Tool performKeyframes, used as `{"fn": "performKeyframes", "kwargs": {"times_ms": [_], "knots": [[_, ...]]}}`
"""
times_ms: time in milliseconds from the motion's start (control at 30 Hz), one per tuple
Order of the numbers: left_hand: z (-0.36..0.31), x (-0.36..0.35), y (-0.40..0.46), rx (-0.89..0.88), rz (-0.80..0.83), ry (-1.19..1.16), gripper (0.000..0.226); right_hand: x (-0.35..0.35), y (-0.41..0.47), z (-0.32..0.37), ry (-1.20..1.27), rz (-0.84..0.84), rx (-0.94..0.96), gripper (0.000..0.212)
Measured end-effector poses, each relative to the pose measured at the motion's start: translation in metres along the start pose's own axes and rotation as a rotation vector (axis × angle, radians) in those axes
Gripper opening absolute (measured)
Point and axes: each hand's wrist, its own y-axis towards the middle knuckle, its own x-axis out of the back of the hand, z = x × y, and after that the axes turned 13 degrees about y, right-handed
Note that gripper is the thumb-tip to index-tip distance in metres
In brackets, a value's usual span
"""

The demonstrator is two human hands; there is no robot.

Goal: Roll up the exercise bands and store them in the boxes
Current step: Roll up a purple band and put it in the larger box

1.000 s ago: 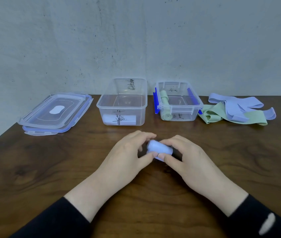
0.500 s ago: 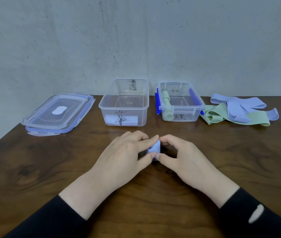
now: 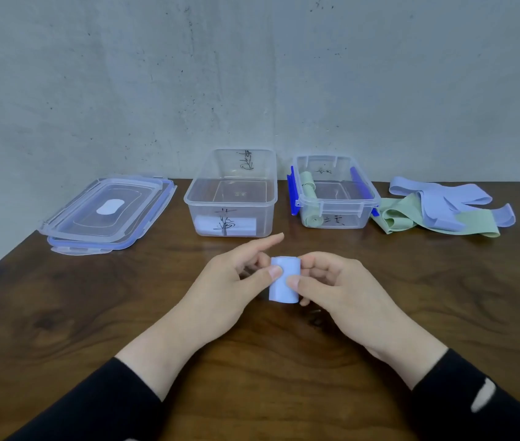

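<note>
A rolled-up light blue band [image 3: 285, 280] stands on end above the table's middle. My left hand [image 3: 236, 281] pinches its left side with the thumb, the forefinger pointing out straight. My right hand [image 3: 338, 288] pinches its right side with thumb and curled fingers. Behind them stand two clear boxes: the left box [image 3: 231, 192] holds a white roll [image 3: 225, 225], the right box [image 3: 335, 192] with blue clips holds a green roll [image 3: 310, 202]. Loose blue and green bands [image 3: 443, 208] lie in a heap at the far right.
Two stacked clear lids [image 3: 106, 214] with blue rims lie at the back left near the table's left edge. A grey wall runs right behind the boxes. The wooden table [image 3: 61, 313] stretches to both sides of my hands.
The blue roll lay sideways between my fingers; both hands have turned it upright and lifted it slightly, and my left forefinger has come off it and points forward.
</note>
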Motion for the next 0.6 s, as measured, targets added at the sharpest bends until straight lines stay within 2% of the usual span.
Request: {"fn": "performKeyframes", "kwargs": {"times_ms": [167,267,367,467,533,600], "knots": [[-0.002,0.003,0.002,0.048,-0.037,-0.224,0.035,-0.009,0.004,0.001,0.316,0.018,-0.107,0.021],[0.000,0.011,0.003,0.031,-0.113,-0.187,0.032,-0.018,0.012,0.009,0.381,0.008,-0.113,0.019],[0.007,0.024,0.003,0.060,-0.314,-0.079,0.031,-0.021,0.028,0.029,0.316,-0.035,-0.092,0.010],[0.024,0.041,0.013,0.157,-0.580,-0.025,0.024,-0.022,0.059,0.061,0.192,-0.058,-0.030,0.013],[0.039,0.053,0.025,0.240,-0.646,-0.050,0.023,-0.024,0.087,0.081,0.039,-0.072,0.007,0.016],[0.052,0.060,0.035,0.292,-0.641,-0.071,0.029,-0.028,0.120,0.092,-0.130,-0.088,0.008,0.013]]}}
